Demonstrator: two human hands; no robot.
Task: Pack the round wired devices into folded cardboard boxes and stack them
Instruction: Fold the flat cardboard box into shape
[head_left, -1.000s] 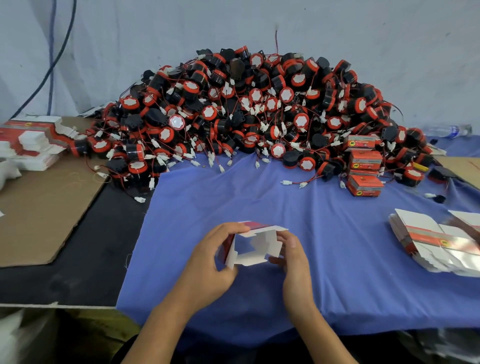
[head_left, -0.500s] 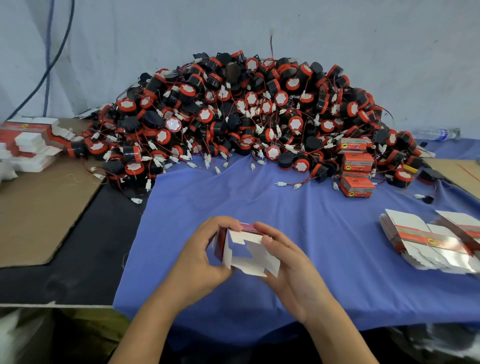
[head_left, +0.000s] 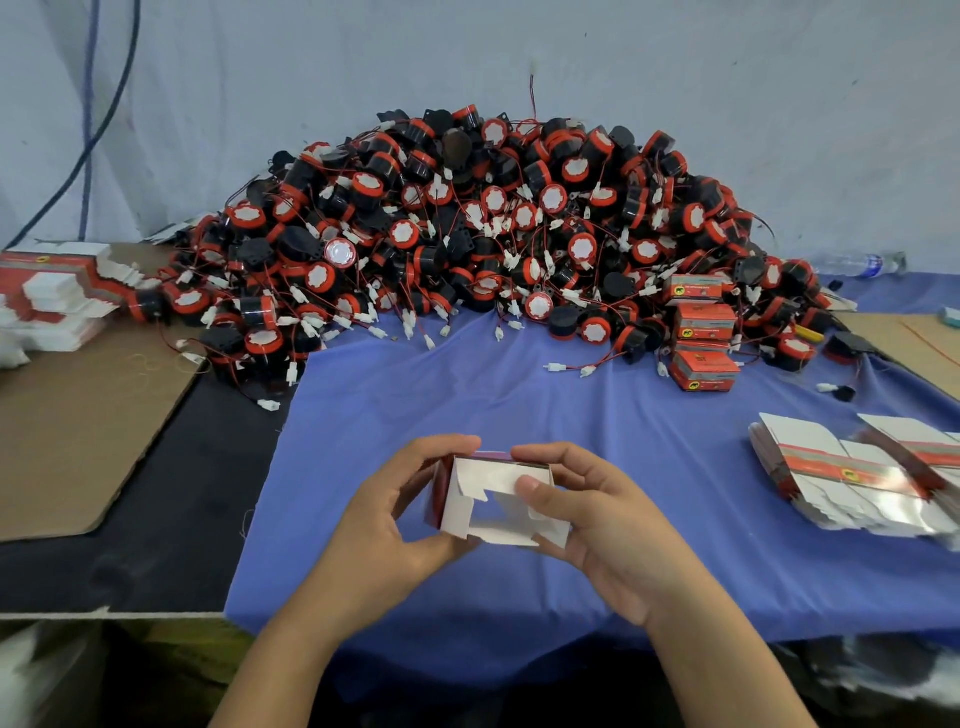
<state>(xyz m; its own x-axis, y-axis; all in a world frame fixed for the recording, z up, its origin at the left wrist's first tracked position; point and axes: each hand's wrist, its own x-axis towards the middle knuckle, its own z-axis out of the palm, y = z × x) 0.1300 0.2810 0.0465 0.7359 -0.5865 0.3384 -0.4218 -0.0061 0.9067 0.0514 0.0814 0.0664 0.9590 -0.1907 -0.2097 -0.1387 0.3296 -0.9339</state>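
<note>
Over the blue cloth (head_left: 597, 405), gripping a half-folded cardboard box (head_left: 493, 501): left hand (head_left: 395, 525) and right hand (head_left: 608, 525) both pinching its flaps.

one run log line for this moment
step: folding box | left hand + right hand: holding cardboard box, flaps open | device: none inside

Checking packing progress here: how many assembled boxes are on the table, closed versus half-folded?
closed red boxes: 4, one mostly hidden
half-folded box, held by left hand and right hand: 1
Total: 5
</note>
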